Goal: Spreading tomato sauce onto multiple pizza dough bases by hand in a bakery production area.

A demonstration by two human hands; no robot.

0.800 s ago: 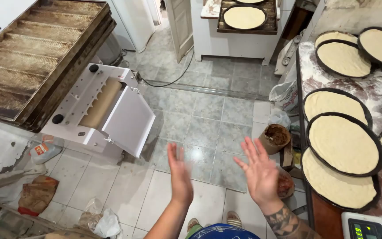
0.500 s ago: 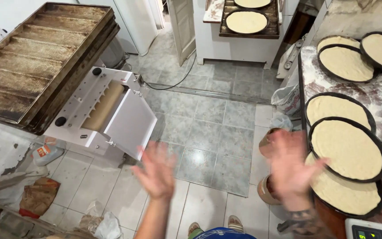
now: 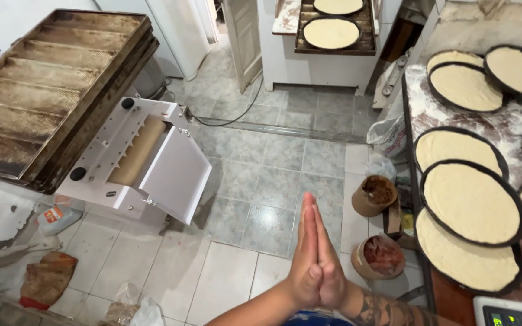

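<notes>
My left hand (image 3: 304, 253) and my right hand (image 3: 332, 268) are pressed flat together, palm to palm, fingers straight and pointing away from me. They hold nothing and hover over the tiled floor, low in the middle of the view. My right forearm is tattooed. To their right, a floury table (image 3: 502, 130) carries several flat dough rounds in black round pans; the nearest pan (image 3: 472, 202) lies just beyond my right hand.
A white dough roller machine (image 3: 146, 160) stands at the left under a stack of worn grooved baking trays (image 3: 49, 90). Two open brown bags (image 3: 374, 194) (image 3: 382, 256) sit on the floor by the table. A scale (image 3: 505, 311) is at the bottom right. More dough pans (image 3: 331, 33) rest on a rack at the back.
My hands were apart with fingers spread, then swung blurred; now they have come together palm to palm in the middle.
</notes>
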